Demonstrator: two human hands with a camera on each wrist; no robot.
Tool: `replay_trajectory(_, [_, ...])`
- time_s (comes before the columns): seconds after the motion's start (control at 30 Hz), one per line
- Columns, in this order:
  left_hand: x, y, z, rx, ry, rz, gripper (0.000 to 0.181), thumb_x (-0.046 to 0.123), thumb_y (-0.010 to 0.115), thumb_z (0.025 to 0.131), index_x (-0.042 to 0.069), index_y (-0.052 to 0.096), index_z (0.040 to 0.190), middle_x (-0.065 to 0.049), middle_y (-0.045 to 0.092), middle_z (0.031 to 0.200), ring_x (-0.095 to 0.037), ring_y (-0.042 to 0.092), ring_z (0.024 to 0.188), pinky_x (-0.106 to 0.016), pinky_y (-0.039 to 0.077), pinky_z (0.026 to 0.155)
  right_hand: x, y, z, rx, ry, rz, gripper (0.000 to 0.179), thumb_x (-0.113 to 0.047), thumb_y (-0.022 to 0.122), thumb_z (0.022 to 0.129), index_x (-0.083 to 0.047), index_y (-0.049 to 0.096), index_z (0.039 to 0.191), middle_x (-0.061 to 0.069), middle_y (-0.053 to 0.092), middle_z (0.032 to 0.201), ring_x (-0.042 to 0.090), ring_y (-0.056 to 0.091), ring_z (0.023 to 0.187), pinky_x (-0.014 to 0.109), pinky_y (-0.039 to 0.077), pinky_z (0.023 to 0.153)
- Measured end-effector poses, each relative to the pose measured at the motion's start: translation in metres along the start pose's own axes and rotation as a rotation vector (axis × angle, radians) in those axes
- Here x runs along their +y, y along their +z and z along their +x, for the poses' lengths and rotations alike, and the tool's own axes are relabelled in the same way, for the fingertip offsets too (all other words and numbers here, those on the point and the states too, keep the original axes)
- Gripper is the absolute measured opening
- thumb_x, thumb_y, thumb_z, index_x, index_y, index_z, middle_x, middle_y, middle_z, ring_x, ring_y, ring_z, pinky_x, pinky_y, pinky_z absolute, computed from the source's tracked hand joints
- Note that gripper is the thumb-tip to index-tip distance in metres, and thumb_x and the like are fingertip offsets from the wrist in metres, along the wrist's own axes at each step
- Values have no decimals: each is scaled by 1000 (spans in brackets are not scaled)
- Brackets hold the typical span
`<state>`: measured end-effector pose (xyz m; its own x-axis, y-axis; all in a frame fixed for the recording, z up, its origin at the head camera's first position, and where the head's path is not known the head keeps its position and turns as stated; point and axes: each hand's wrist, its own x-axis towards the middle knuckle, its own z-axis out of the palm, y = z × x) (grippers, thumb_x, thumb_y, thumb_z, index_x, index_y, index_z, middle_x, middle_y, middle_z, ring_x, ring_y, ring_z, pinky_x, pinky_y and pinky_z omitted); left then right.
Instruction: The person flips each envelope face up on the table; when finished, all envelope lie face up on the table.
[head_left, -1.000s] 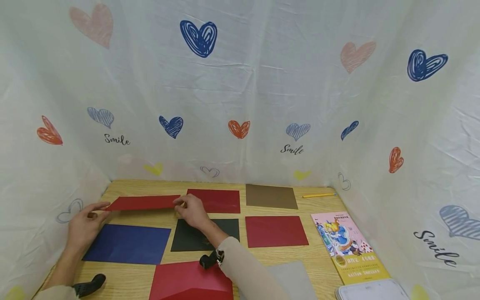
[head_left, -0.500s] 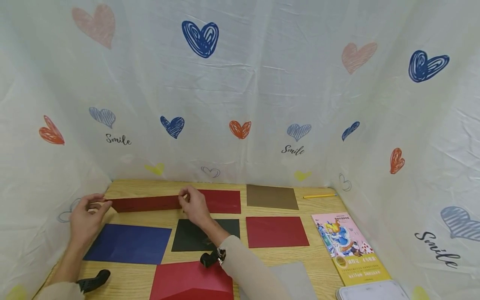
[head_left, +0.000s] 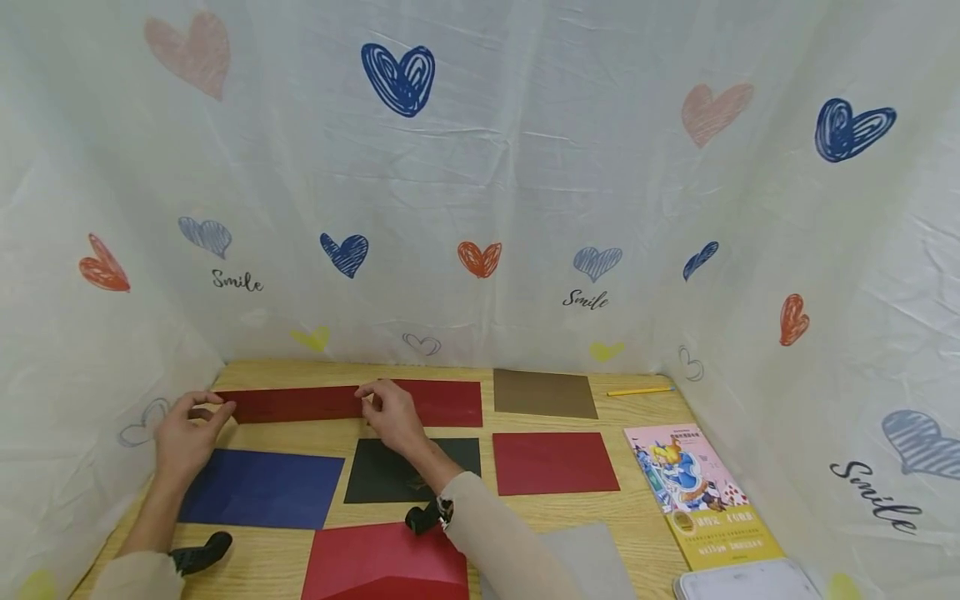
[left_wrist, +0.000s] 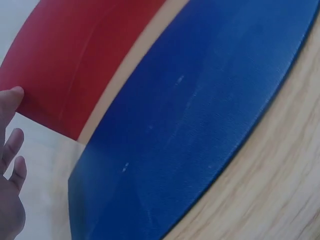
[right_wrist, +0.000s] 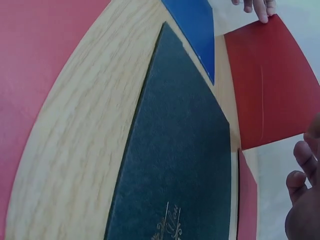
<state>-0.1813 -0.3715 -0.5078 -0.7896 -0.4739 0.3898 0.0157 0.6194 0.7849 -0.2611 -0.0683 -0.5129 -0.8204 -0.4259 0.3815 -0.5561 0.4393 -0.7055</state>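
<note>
Left hand and right hand pinch opposite ends of a smooth, lengthwise-creased red sheet, spanning between their fingertips. Nearer the wearer lie a fine-grained blue rectangle by the left fingers and a gold-lettered dark-green rectangle by the right.

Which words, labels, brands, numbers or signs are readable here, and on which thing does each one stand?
"Smile": three times in black script on the white curtain, at left, right of centre and far right, among printed hearts.
Book cover: a title and smaller lines, too small and blurred to read.
Dark green sheet: gold script in the right wrist view, too unclear to read.
No brand or number is readable.
</note>
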Motion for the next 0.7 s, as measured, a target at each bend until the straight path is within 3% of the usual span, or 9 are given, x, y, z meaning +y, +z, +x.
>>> replay_trajectory(0.07, [-1,0,0,-16,5,28,24,15,77,89,3,64,105,27,52,85,16,43,69,-14,37,54,0,0,0,-37,-27,-90,20,-13,64,99,-18,70,117,-5,60,103,-1,49,66,12,42,58])
replay_trajectory(0.13, [-1,0,1,-34,22,65,27,15,78,88,3,65,109,13,59,87,13,44,69,-16,37,53,0,-1,1,-66,-68,-191,23,-15,65,99,-19,68,121,-4,61,114,-2,50,73,9,41,64])
replay_trajectory(0.23, [1,1,2,-85,65,140,35,18,77,89,1,63,116,-13,62,97,-3,48,76,-21,37,55,-1,-2,2,-92,-122,-306,27,-18,65,99,-19,64,126,-4,58,125,-2,52,79,6,40,69])
replay_trajectory(0.3, [2,3,4,-115,98,187,39,17,78,89,-1,62,120,-23,61,107,-16,51,81,-25,37,59,0,-3,3,-101,-133,-334,29,-18,66,99,-19,62,127,-3,56,126,-2,52,78,6,40,68])
replay_trajectory(0.4, [2,5,7,-160,140,252,46,13,80,86,-3,60,124,-28,59,111,-32,53,85,-32,37,61,3,-3,5,-121,-114,-318,33,-18,67,98,-18,60,130,-3,55,126,-2,51,78,7,40,67])
replay_trajectory(0.57, [-4,7,9,-248,224,321,58,11,84,79,-5,56,126,-30,60,104,-40,57,83,-38,41,58,11,-1,3,-181,-53,-292,46,-21,70,97,-20,54,139,-4,51,135,-1,52,83,11,43,73])
replay_trajectory(0.7, [-10,9,5,-299,264,336,71,13,86,76,-7,50,134,-32,58,106,-42,56,84,-46,46,59,15,2,1,-227,-33,-352,59,-28,71,96,-26,45,149,-5,45,146,4,59,107,19,49,88])
